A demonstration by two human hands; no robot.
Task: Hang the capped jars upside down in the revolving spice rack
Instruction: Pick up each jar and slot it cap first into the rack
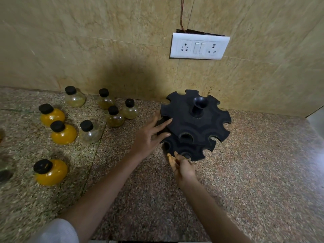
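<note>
I see the black spice rack [194, 123] on the granite counter [254, 172] by the wall, slots empty. Left hand [150, 137] rests fingers spread on its edge; right hand [182, 166] open at the lower tier (touching? can't tell). Capped jars [64, 131] stand upright, well left.

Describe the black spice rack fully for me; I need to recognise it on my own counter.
The spice rack is matt black, seemingly plastic, with two stacked round tiers, each edged with open notches, and a central post ending in a cup-like knob. No jars hang in it. It appears tilted, on the speckled stone counter near the wall. The left hand rests against its left edge; the right hand fingers meet the lower tier's front rim.
</note>
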